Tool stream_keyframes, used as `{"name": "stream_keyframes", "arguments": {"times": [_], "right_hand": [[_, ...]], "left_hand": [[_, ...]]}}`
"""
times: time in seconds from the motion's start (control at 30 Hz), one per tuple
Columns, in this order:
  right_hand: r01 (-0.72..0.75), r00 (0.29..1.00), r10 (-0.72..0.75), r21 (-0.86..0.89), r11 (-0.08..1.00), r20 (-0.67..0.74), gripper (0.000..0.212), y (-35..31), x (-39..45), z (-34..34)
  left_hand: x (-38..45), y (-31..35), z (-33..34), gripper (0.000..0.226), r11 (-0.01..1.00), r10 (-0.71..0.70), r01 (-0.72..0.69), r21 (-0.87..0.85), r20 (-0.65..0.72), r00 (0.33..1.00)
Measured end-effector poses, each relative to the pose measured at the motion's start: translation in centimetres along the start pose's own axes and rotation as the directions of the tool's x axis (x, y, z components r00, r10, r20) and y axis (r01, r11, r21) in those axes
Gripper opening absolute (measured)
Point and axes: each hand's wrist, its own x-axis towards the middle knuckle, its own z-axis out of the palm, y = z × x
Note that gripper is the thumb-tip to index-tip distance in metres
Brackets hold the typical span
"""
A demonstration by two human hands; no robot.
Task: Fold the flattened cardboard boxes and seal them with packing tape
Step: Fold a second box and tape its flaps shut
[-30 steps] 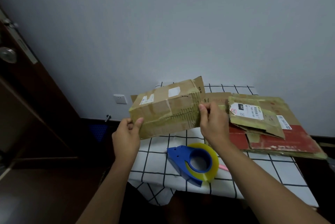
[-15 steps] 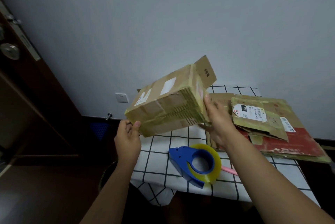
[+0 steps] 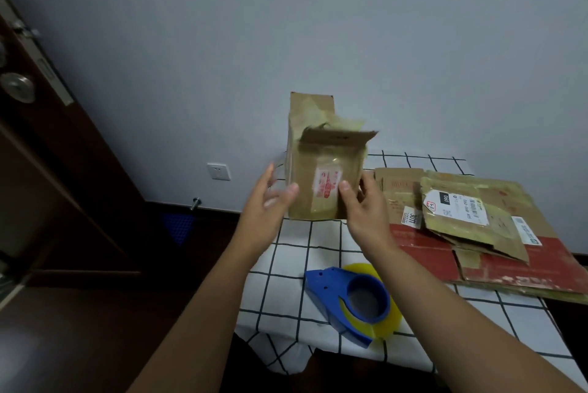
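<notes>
We hold the folded cardboard box (image 3: 321, 170) upright above the desk (image 3: 318, 246), right hand (image 3: 362, 205) gripping its side, left hand (image 3: 270, 198) open and blurred alongside, likely turning the loose flap (image 3: 337, 138) upward for the tape dispenser (image 3: 350, 300).

The box (image 3: 321, 176) is brown with a red and white sticker (image 3: 327, 188). The tape holder (image 3: 346, 300) is blue and its tape roll (image 3: 389, 322) is yellow. The cloth on the surface (image 3: 286, 265) is white with black lines that make squares. The flat cardboard (image 3: 509, 268) is brown and red with white labels. The wall (image 3: 286, 27) is pale blue-grey. The door (image 3: 47, 170) is dark brown.
</notes>
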Motion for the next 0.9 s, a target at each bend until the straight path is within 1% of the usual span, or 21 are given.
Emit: {"name": "stream_keyframes", "arguments": {"times": [0.03, 0.07, 0.13, 0.2, 0.27, 0.33, 0.4, 0.43, 0.47, 0.5, 0.53, 0.57, 0.6, 0.63, 0.67, 0.7, 0.77, 0.8, 0.83, 0.87, 0.9], "right_hand": [[0.018, 0.999, -0.018, -0.028, 0.999, 0.027, 0.031, 0.8, 0.2, 0.5], [0.025, 0.998, -0.022, -0.055, 0.998, 0.054, 0.037, 1.7, 0.6, 0.9], [0.011, 0.996, 0.001, -0.143, 0.990, 0.085, 0.042, 3.1, 1.3, 1.6], [-0.016, 0.993, 0.045, -0.251, 0.968, 0.110, 0.044, 4.4, 2.3, 1.9], [-0.078, 0.985, 0.119, -0.288, 0.954, 0.128, 0.042, 5.7, 3.3, 2.0], [-0.134, 0.971, 0.190, -0.325, 0.936, 0.147, 0.039, 7.1, 4.1, 2.2], [-0.162, 0.950, 0.254, -0.404, 0.900, 0.184, 0.037, 8.5, 4.4, 2.3], [-0.164, 0.939, 0.276, -0.439, 0.883, 0.205, 0.035, 9.2, 4.5, 2.2], [-0.161, 0.930, 0.291, -0.464, 0.871, 0.224, 0.032, 9.6, 4.6, 2.2], [-0.163, 0.927, 0.300, -0.482, 0.861, 0.224, 0.028, 9.8, 4.8, 2.0], [-0.165, 0.934, 0.294, -0.489, 0.857, 0.201, 0.022, 9.7, 5.1, 1.9], [-0.174, 0.949, 0.275, -0.472, 0.865, 0.154, 0.016, 9.3, 5.5, 1.7], [-0.180, 0.965, 0.244, -0.436, 0.882, 0.094, 0.016, 8.7, 6.1, 1.5], [-0.185, 0.976, 0.216, -0.401, 0.897, 0.033, 0.019, 7.9, 6.7, 1.3], [-0.178, 0.981, 0.194, -0.384, 0.906, 0.001, 0.021, 6.8, 7.4, 1.2], [-0.161, 0.984, 0.176, -0.389, 0.907, 0.002, 0.022, 5.5, 8.1, 1.2], [-0.119, 0.979, 0.183, -0.475, 0.872, 0.089, 0.027, 2.9, 9.4, 1.6], [-0.091, 0.965, 0.210, -0.552, 0.829, 0.155, 0.037, 1.5, 9.9, 1.9], [-0.050, 0.943, 0.246, -0.638, 0.768, 0.223, 0.049, 0.5, 10.4, 2.3], [0.007, 0.915, 0.282, -0.713, 0.701, 0.287, 0.055, -0.5, 10.7, 2.7], [0.068, 0.884, 0.317, -0.767, 0.638, 0.342, 0.055, -1.2, 10.8, 3.1]], "left_hand": [[0.6, -0.4, 0.5, 0.061, 0.999, -0.004, 0.006, -0.047, 0.049, 0.999], [1.1, -1.0, 1.0, 0.057, 0.998, -0.001, 0.005, -0.069, 0.064, 0.998], [2.2, -2.4, 1.3, 0.050, 0.996, -0.021, 0.026, -0.089, 0.052, 0.998], [3.7, -3.8, 1.2, 0.038, 0.993, -0.077, 0.080, -0.083, 0.037, 0.996], [5.2, -5.0, 1.1, 0.020, 0.982, -0.181, 0.182, -0.051, 0.023, 0.983], [6.5, -6.1, 0.9, 0.020, 0.951, -0.285, 0.286, -0.118, 0.026, 0.958], [7.3, -6.8, 0.7, 0.026, 0.899, -0.361, 0.371, -0.231, 0.088, 0.928], [7.6, -7.1, 0.5, 0.028, 0.887, -0.388, 0.404, -0.225, 0.113, 0.915], [8.1, -7.3, 0.4, 0.028, 0.889, -0.412, 0.427, -0.166, 0.117, 0.904], [8.7, -7.5, 0.1, 0.026, 0.899, -0.426, 0.433, -0.067, 0.091, 0.900], [9.3, -7.6, -0.3, 0.025, 0.906, -0.423, 0.421, 0.036, 0.043, 0.905], [9.9, -7.4, -0.7, 0.033, 0.908, -0.400, 0.397, 0.133, -0.004, 0.917], [10.5, -7.0, -1.1, 0.051, 0.913, -0.365, 0.366, 0.181, -0.038, 0.930], [11.2, -6.4, -1.3, 0.069, 0.919, -0.346, 0.347, 0.185, -0.039, 0.937], [11.8, -5.6, -1.3, 0.082, 0.927, -0.333, 0.330, 0.179, -0.015, 0.943], [12.3, -4.9, -0.9, 0.089, 0.929, -0.329, 0.318, 0.192, 0.030, 0.944], [13.4, -4.3, 0.3, 0.097, 0.898, -0.335, 0.291, 0.329, 0.086, 0.938], [13.8, -4.2, 0.7, 0.099, 0.868, -0.338, 0.270, 0.416, 0.097, 0.936], [14.0, -4.2, 1.0, 0.100, 0.830, -0.342, 0.249, 0.499, 0.103, 0.934], [14.1, -4.4, 1.2, 0.098, 0.807, -0.341, 0.230, 0.543, 0.112, 0.933], [14.2, -4.5, 1.3, 0.089, 0.804, -0.338, 0.223, 0.552, 0.115, 0.934]]}}
